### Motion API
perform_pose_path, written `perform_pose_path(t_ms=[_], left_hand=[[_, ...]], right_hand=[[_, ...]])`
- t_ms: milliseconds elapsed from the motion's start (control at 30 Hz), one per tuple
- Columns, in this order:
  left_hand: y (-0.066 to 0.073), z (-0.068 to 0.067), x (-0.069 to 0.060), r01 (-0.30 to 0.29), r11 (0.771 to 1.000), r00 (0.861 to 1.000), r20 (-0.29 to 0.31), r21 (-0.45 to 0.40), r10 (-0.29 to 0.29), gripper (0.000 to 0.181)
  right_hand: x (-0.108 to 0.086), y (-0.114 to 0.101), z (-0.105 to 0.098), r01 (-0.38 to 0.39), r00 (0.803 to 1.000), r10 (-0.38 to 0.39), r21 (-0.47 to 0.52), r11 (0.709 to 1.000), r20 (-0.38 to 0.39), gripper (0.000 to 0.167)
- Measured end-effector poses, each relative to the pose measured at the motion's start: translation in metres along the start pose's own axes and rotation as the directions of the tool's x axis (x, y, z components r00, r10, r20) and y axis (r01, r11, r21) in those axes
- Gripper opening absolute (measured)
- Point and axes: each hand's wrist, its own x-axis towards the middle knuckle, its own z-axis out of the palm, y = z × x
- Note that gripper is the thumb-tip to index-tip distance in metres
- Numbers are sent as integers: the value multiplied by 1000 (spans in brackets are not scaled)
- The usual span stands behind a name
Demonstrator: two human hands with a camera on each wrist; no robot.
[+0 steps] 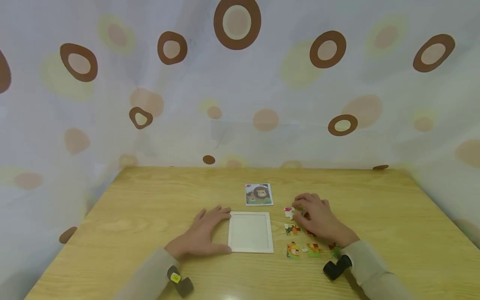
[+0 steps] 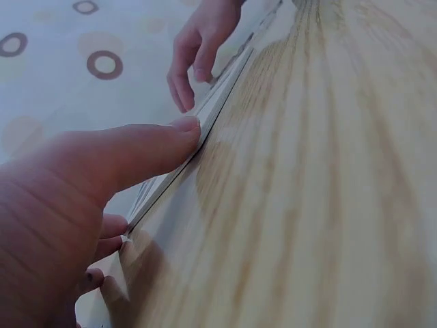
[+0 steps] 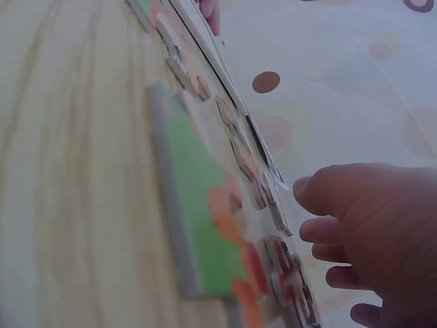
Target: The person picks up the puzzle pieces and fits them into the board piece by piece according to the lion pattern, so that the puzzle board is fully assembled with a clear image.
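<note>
In the head view a white puzzle frame with a pale inner panel lies flat on the table. My left hand is spread along its left side, thumb at the near corner and fingertips at the far corner. The left wrist view shows that thumb touching the frame's edge. Over the loose jigsaw pieces to the right of the frame is my right hand, fingers loosely bent, partly hiding some pieces. Its fingertips are close to a white-and-pink piece; no piece shows in its grasp in the right wrist view.
A lion picture card lies beyond the frame. Near the right hand are an orange-and-black piece, a yellow piece and an orange-green piece. Behind the wooden table hangs a spotted cloth.
</note>
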Motion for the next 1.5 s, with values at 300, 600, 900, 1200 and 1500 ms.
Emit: perform_pose_path(t_ms=[300, 600, 900, 1200, 1500], left_hand=[[3, -1, 3, 19, 1000, 1000, 15, -22, -19, 84], [6, 9, 9, 26, 1000, 1000, 12, -4, -26, 84], [9, 7, 9, 43, 999, 999, -10, 6, -42, 84], [9, 9, -3, 42, 999, 999, 2, -18, -42, 84], [13, 3, 2, -1, 1000, 1000, 3, -8, 1, 80]], right_hand=[[2, 1, 2, -17, 999, 16, 40, 999, 27, 24], [5, 1, -4, -50, 995, 42, 86, 995, 87, 25], [16, -2, -3, -55, 992, 41, 118, 992, 117, 22], [23, -5, 1, -64, 984, 30, 189, 980, 178, 17], [26, -4, -3, -55, 988, 19, 231, 972, 152, 21]])
